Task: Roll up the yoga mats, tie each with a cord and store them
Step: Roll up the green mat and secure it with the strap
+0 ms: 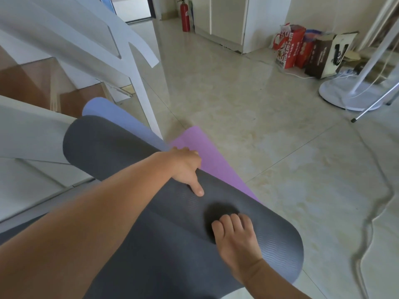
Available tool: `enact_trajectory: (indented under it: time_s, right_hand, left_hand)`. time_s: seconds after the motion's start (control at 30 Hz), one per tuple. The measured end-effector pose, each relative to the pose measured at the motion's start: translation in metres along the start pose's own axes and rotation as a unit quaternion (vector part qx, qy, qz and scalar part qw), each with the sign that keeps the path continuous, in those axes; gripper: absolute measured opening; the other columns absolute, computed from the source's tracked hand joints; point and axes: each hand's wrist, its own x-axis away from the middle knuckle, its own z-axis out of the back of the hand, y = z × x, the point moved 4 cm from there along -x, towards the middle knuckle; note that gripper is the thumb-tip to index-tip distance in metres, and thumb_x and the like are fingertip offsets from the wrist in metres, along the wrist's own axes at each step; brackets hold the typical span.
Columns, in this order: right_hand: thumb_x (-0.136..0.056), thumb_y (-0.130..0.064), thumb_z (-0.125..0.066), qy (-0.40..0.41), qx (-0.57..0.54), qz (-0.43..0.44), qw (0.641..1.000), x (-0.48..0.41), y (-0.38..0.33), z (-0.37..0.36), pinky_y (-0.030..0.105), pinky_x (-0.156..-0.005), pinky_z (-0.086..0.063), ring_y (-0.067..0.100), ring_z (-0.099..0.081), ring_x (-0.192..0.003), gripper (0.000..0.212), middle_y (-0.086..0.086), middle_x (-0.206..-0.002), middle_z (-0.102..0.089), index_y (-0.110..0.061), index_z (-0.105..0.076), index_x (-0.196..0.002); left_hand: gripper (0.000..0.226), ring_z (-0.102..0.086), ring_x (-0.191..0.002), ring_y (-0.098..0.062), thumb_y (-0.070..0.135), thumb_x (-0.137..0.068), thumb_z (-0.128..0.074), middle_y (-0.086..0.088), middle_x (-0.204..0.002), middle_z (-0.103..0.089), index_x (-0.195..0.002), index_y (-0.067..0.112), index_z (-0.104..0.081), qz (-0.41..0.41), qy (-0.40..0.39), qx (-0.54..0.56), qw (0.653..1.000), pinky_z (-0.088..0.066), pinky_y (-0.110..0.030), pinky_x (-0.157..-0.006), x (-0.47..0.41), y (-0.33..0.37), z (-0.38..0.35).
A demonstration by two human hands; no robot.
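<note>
A rolled dark grey yoga mat [121, 152] lies slanted across the lower middle of the head view. My left hand [185, 167] grips its upper side, thumb laid on the top and fingers curled over the far edge. Lower on the same roll, my right hand [236, 240] holds it with fingertips curled into a dark hollow in its surface. Behind the grey roll lie a pale blue mat [103, 111] and a purple mat [207, 152], both partly hidden by it.
A white stair railing [138, 87] and wooden steps stand to the left. A red fire extinguisher [185, 17] and white cabinet are at the back, with paper bags [302, 48] and a white fan base [345, 93] at right. A white cable [367, 223] trails over the tiled floor.
</note>
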Motion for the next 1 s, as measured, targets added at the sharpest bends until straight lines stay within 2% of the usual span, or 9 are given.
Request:
enact_trajectory:
  time_s: [0.1,0.23,0.33,0.47,0.53,0.67,0.77,0.87,1.0]
  right_hand:
    - [-0.091,-0.001,-0.016,0.023,0.003,-0.01,1.0,0.002,0.005,-0.009,0.043,-0.075,-0.051,0.026,-0.048,-0.06,0.05,0.004,-0.071,-0.052,-0.017,-0.06,-0.077]
    - [-0.074,-0.014,-0.066,0.064,-0.005,-0.04,0.997,-0.004,0.02,-0.003,0.044,-0.085,-0.042,0.027,-0.052,-0.066,0.013,0.003,-0.079,-0.055,-0.019,-0.062,-0.085]
    - [-0.05,-0.034,-0.09,0.063,-0.056,-0.074,0.994,-0.018,0.041,0.016,0.044,-0.088,-0.038,0.029,-0.054,-0.091,0.072,0.007,-0.107,-0.057,-0.015,-0.056,-0.111]
    - [-0.035,-0.051,-0.093,-0.001,-0.08,-0.148,0.986,-0.053,0.063,0.064,0.052,-0.1,-0.036,0.032,-0.048,-0.117,0.116,0.012,-0.13,-0.056,-0.008,-0.049,-0.134]
    - [-0.04,-0.063,-0.088,-0.081,-0.069,-0.147,0.983,-0.062,0.059,0.085,0.053,-0.107,-0.036,0.028,-0.051,-0.123,0.127,0.006,-0.136,-0.053,-0.011,-0.038,-0.144]
    - [-0.07,-0.07,-0.067,-0.166,-0.088,-0.101,0.977,-0.074,0.029,0.119,0.052,-0.119,0.0,0.024,-0.019,-0.146,0.127,0.002,-0.154,-0.018,-0.014,0.009,-0.155]
    - [-0.078,-0.059,-0.068,-0.135,-0.113,-0.069,0.982,-0.096,0.002,0.153,0.043,-0.118,-0.019,0.025,-0.034,-0.135,0.11,0.003,-0.144,-0.032,-0.015,0.0,-0.154]
    - [-0.08,-0.048,-0.07,-0.064,-0.103,-0.001,0.993,-0.135,-0.02,0.19,0.034,-0.085,-0.042,0.022,-0.051,-0.111,0.076,0.0,-0.121,-0.049,-0.019,-0.031,-0.138]
    - [-0.029,-0.022,-0.091,0.033,0.011,0.097,0.995,-0.174,-0.051,0.239,0.028,-0.044,-0.029,0.024,-0.054,-0.053,0.068,0.001,-0.069,-0.054,-0.015,-0.056,-0.088]
  left_hand:
    - [0.073,-0.048,-0.098,-0.022,0.06,-0.065,-0.082,0.003,-0.107,-0.052,-0.116,0.02,-0.049,-0.017,0.079,0.043,0.996,-0.044,-0.037,-0.087,0.002,0.007,0.007]
    - [0.056,-0.052,-0.084,-0.02,0.05,-0.075,-0.08,0.006,-0.087,-0.054,-0.106,0.022,-0.043,-0.038,0.139,0.083,0.986,-0.036,-0.033,-0.064,0.014,0.012,0.011]
    - [0.047,-0.051,-0.075,-0.022,0.054,-0.082,-0.072,0.005,-0.075,-0.05,-0.093,0.02,-0.042,-0.061,0.157,0.019,0.986,-0.034,-0.033,-0.06,0.029,0.017,0.017]
    - [0.047,-0.044,-0.061,-0.015,0.054,-0.087,-0.067,0.003,-0.072,-0.046,-0.091,0.018,-0.037,-0.063,0.16,-0.029,0.985,-0.029,-0.032,-0.054,0.059,0.017,0.026]
    - [0.048,-0.043,-0.06,-0.015,0.055,-0.087,-0.067,0.002,-0.072,-0.046,-0.092,0.017,-0.038,-0.061,0.162,-0.037,0.984,-0.031,-0.033,-0.055,0.079,0.014,0.031]
    - [0.051,-0.054,-0.07,-0.022,0.06,-0.086,-0.064,-0.001,-0.082,-0.056,-0.101,0.016,-0.043,-0.041,0.172,-0.051,0.983,-0.037,-0.036,-0.059,0.123,-0.007,0.043]
    - [0.058,-0.059,-0.079,-0.023,0.067,-0.083,-0.062,0.001,-0.092,-0.059,-0.112,0.019,-0.046,-0.009,0.19,-0.051,0.98,-0.041,-0.035,-0.062,0.165,-0.037,0.058]
    - [0.074,-0.057,-0.075,-0.019,0.076,-0.068,-0.068,0.005,-0.094,-0.056,-0.115,0.024,-0.043,0.029,0.219,-0.064,0.973,-0.045,-0.034,-0.064,0.215,-0.077,0.068]
    - [0.063,-0.06,-0.08,-0.021,0.05,-0.073,-0.077,0.002,-0.1,-0.054,-0.123,0.027,-0.045,0.101,0.233,-0.077,0.964,-0.057,-0.04,-0.073,0.279,-0.114,0.058]
